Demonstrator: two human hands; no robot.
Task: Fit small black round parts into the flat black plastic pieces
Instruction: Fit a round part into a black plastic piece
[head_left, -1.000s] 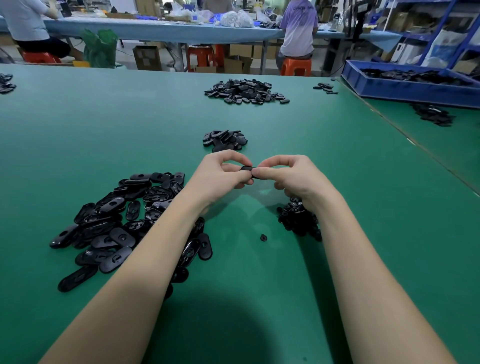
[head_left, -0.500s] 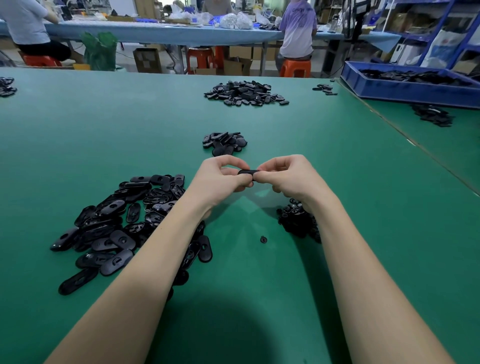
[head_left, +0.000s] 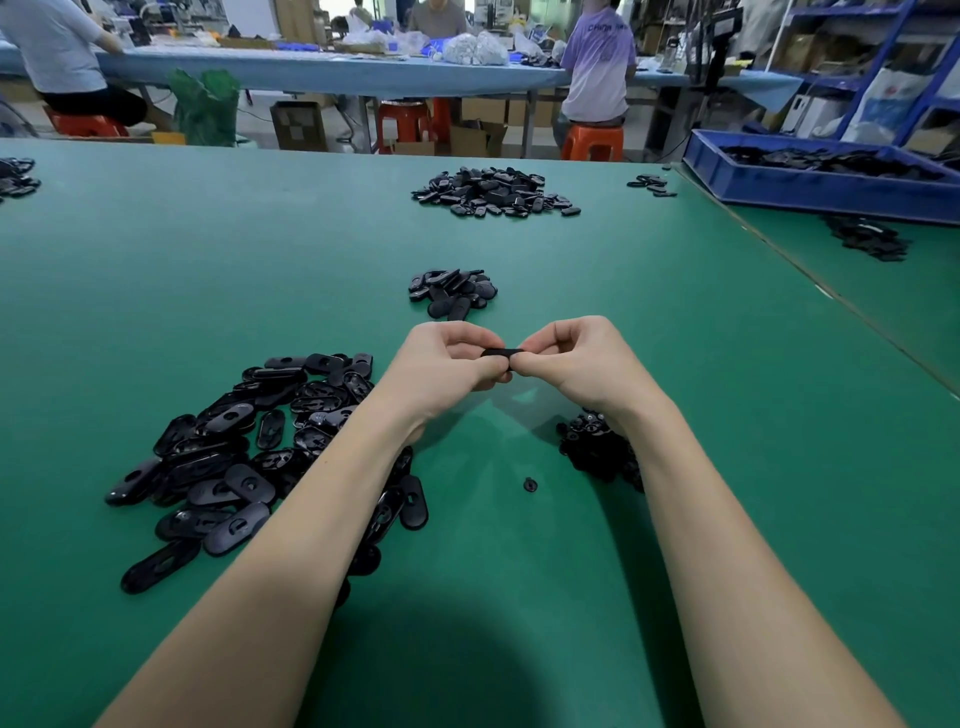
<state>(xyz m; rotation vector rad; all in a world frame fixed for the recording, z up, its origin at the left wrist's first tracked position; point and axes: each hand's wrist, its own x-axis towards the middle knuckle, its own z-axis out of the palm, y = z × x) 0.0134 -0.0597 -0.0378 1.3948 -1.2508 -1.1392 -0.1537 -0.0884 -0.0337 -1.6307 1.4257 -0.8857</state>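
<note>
My left hand and my right hand meet above the green table, and both pinch one flat black plastic piece held edge-on between the fingertips. Whether a round part sits in it is hidden by my fingers. A large heap of flat black pieces lies under and left of my left forearm. A small heap of black round parts lies beneath my right wrist. One loose round part lies on the table between my forearms.
A small pile of black pieces lies just beyond my hands, a bigger pile farther back. A blue bin of black parts stands at the far right. People sit at a far table.
Both hands have stayed together on the flat piece, shifting only slightly; the piece now shows a little more between the fingertips.
</note>
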